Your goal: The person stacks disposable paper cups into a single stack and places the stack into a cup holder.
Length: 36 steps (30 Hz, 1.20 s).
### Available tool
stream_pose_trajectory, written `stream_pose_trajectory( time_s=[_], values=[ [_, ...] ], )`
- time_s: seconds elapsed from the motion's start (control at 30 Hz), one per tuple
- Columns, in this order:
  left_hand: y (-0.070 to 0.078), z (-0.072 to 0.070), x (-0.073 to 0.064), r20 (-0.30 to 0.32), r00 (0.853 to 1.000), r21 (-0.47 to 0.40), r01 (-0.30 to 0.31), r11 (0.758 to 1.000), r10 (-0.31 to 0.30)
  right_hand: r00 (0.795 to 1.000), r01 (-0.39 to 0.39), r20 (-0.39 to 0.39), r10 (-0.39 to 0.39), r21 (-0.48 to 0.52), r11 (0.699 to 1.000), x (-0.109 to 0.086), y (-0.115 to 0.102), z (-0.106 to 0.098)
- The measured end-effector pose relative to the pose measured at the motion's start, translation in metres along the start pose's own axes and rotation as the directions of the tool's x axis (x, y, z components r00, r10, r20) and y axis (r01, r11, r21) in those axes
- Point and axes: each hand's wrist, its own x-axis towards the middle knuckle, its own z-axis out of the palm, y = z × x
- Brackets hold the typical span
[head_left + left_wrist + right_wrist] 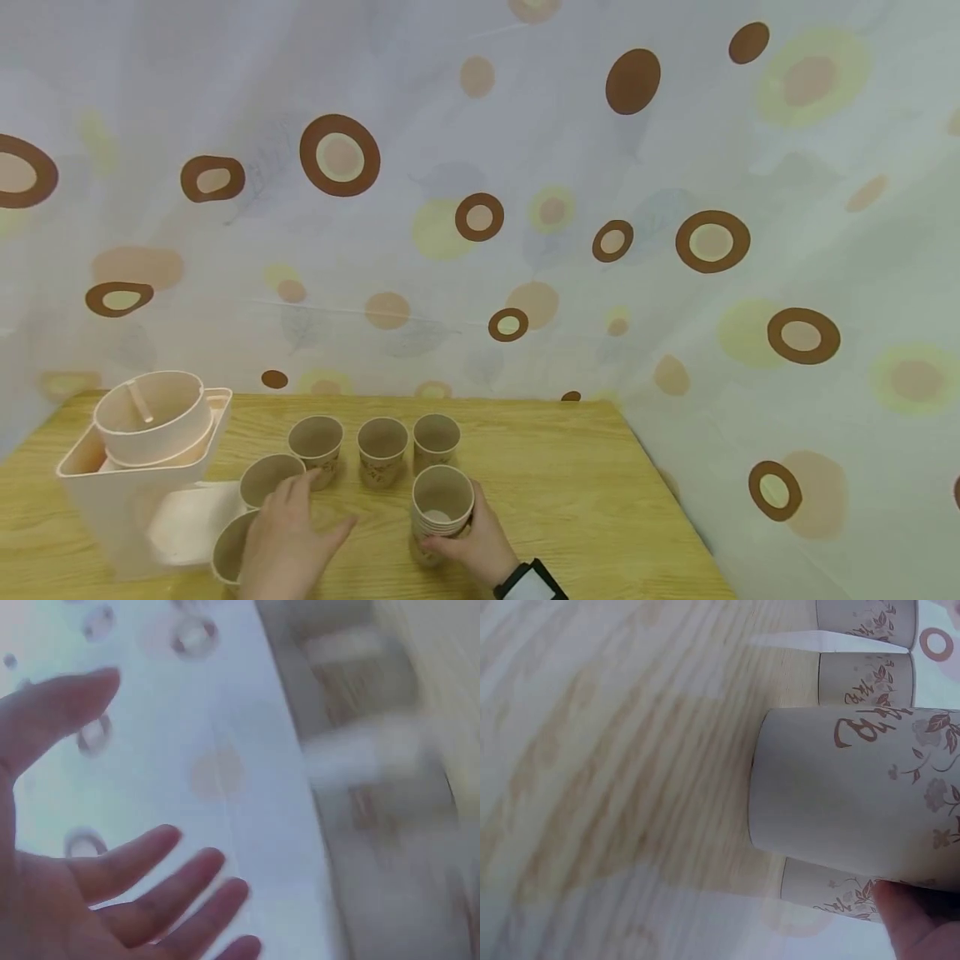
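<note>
My right hand (480, 542) holds a stack of paper cups (442, 500) upright near the front middle of the table, thumb across its near side. In the right wrist view the lowest cup (840, 787) shows a brown floral print, with part of that hand's fingers (911, 922) at the lower right. My left hand (285, 537) is beside two paper cups at the left, the nearer one (231, 550) partly behind it and the other (262, 479) just beyond. In the left wrist view the left hand (97, 900) has spread fingers and nothing in its palm.
Behind the hands stand three more paper cups, a left one (318, 446), a middle one (382, 454) and a right one (437, 437). A white square container (112, 508) with a round tub (153, 433) in it occupies the table's left. A patterned sheet (420, 275) hangs behind the wooden table (570, 500).
</note>
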Motion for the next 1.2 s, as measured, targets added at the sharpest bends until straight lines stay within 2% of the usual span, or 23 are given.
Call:
stream_pose_trajectory(
  time_s=[0.1, 0.2, 0.37, 0.57, 0.77, 0.87, 1.03, 1.2],
  values=[
    [-0.026, -0.011, 0.000, 0.009, 0.997, 0.068, 0.079, 0.995, -0.079, 1.000, -0.009, 0.006, 0.009, -0.005, 1.000, 0.000, -0.001, -0.001],
    [-0.046, -0.017, 0.001, 0.035, 0.990, 0.112, 0.130, 0.985, -0.134, 1.000, -0.006, 0.015, 0.006, -0.006, 1.000, 0.001, -0.003, 0.000],
    [-0.061, -0.017, 0.002, 0.104, 0.984, 0.147, 0.127, 0.981, -0.143, 1.000, 0.003, 0.023, -0.003, -0.006, 1.000, 0.007, -0.005, 0.003],
    [-0.061, -0.014, 0.000, 0.142, 0.980, 0.152, 0.119, 0.981, -0.141, 0.999, -0.014, 0.032, 0.014, -0.007, 1.000, 0.012, -0.006, 0.009],
    [-0.060, -0.014, -0.001, 0.143, 0.979, 0.123, 0.129, 0.984, -0.147, 0.999, -0.008, 0.053, 0.008, 0.002, 1.000, 0.015, -0.006, 0.011],
    [-0.059, -0.013, 0.000, 0.135, 0.983, 0.101, 0.113, 0.988, -0.127, 0.999, -0.009, 0.053, 0.010, -0.005, 1.000, 0.015, -0.005, 0.010],
    [-0.052, -0.013, -0.001, 0.118, 0.987, 0.055, 0.107, 0.993, -0.112, 0.998, 0.005, 0.070, -0.003, -0.023, 1.000, 0.016, -0.002, 0.008],
    [-0.037, -0.017, 0.000, 0.128, 0.986, 0.010, 0.104, 0.994, -0.105, 0.997, 0.014, 0.077, -0.010, -0.045, 0.999, 0.016, -0.001, 0.007]
  ],
)
